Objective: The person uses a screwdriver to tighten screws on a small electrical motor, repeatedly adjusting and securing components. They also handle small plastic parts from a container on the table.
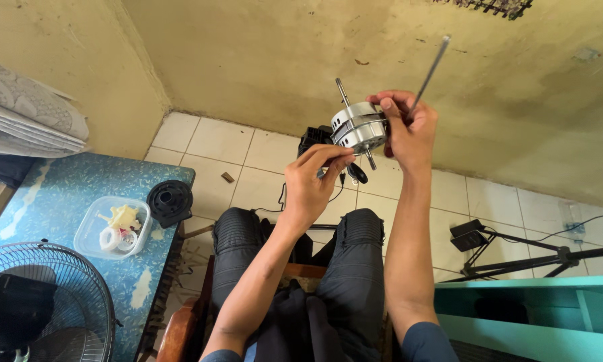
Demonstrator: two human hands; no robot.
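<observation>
Holding a bare motor (359,126) up at chest height, above the knees, already out of its fan: grille (43,295) lying on the blue table (60,184), black cap (170,200) and parts tub (112,226) beside it. Gripping the motor's casing with the right hand (409,131), fingers curled tight, a long thin rod (430,70) also clamped there, sticking upward. Pinching something small just under the casing with the left hand (313,179), fingertips pressed together; what exactly, impossible to tell.

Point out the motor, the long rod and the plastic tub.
motor (359,127), head view, on its silver casing.
long rod (433,67), head view, mid-shaft above the right hand (409,131).
plastic tub (90,231), head view, on its clear left rim.
</observation>
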